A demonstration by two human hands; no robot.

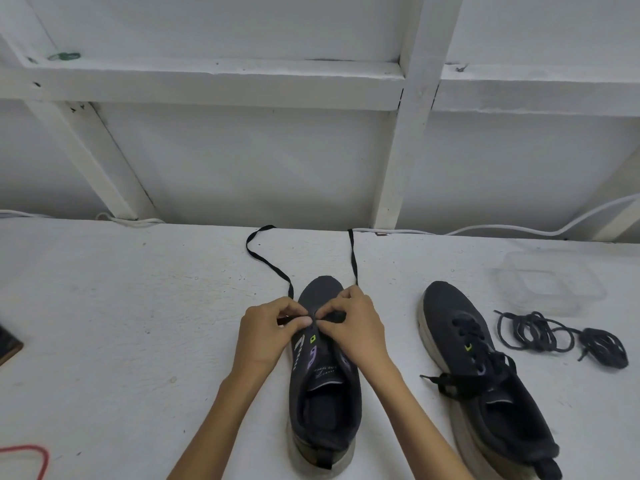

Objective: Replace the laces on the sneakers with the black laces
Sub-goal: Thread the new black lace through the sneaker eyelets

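A dark sneaker point(323, 403) stands in front of me, toe pointing away, with green and purple eyelet loops. A flat black lace point(266, 262) runs across its lowest eyelets; both ends trail away over the table toward the wall. My left hand point(268, 332) and my right hand point(356, 327) meet over the forefoot, each pinching the lace at the eyelets. A second dark sneaker point(481, 372) lies to the right, laced and tied with a black lace.
A bundle of dark removed laces point(561, 336) lies right of the second sneaker. Behind it sits a clear plastic box point(550, 282). White cable point(519, 230) runs along the wall. A red cord point(34, 455) and a dark object point(8, 344) lie at the left edge.
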